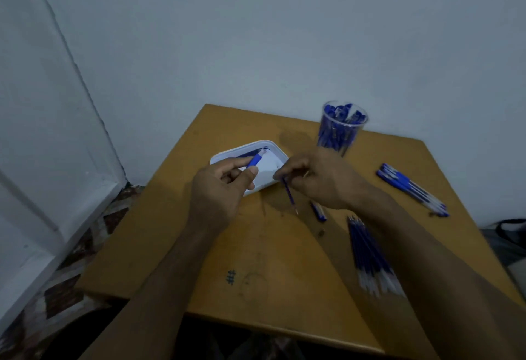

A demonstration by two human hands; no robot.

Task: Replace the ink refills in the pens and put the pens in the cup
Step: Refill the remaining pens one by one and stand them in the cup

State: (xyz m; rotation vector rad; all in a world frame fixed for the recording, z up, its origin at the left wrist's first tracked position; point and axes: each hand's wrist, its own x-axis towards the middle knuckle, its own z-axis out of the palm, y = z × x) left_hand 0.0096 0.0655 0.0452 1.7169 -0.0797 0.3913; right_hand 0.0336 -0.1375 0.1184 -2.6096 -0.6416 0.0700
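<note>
pinching a thin blue ink refill (289,196) between the curled fingertips of our right hand (321,180), we hold it slanted, its tip pointing down toward the table (199,260) on the near side of the white tray (273,148). our left hand (220,188) has its fingers curled round a blue pen barrel (255,161), thumb pressed along it, and the barrel's end pokes out over the tray's inside. both hands hover just at the tray's near edge, the left over its left half, the right at its right corner, with a small gap between them.

inside the tray we see something dark along the far wall, too blurred to tell what. to the right of the tray and a little farther back stands the clear cup (343,129), upright and packed with blue pens. near the tray's right corner, just beyond our right wrist, a short blue pen piece (318,211) lies on the table. farther right of the tray, a bundle of loose refills (370,257) lies fanned toward the near edge of the table, partly under our right forearm. well to the right of the tray, beyond the cup, a small row of blue pens (410,187) lies side by side.
</note>
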